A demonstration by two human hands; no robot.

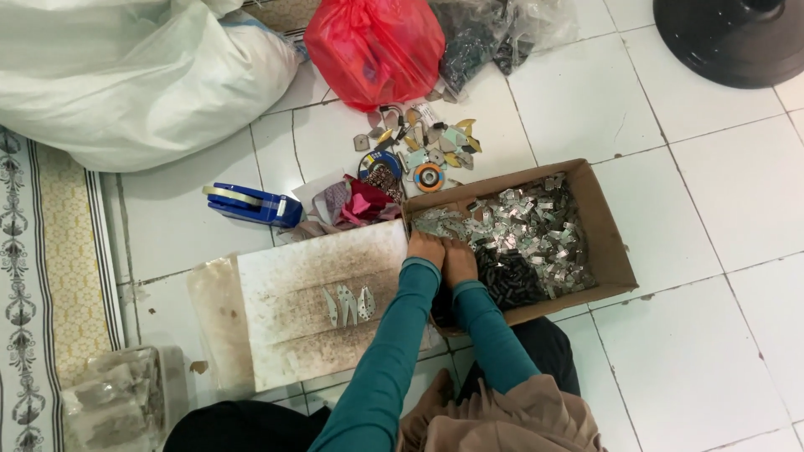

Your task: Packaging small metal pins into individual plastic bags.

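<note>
My left hand (425,249) and my right hand (459,260) rest side by side at the near left end of a brown cardboard box (607,226), fingers curled down into a heap of small silver metal pieces (528,230). What the fingers hold is hidden. A patch of dark pieces (512,283) lies just right of my right hand. To the left, a stained white board (306,305) lies on the floor with three pointed metal blades (348,303) lined up on it. Both arms wear teal sleeves.
A blue tape dispenser (251,203) and crumpled red cloth (362,203) lie beyond the board. Loose metal shapes (423,146), a red plastic bag (374,48), a big white sack (126,79) and a black round base (733,38) sit farther off on white tiles. A patterned mat (42,276) runs along the left.
</note>
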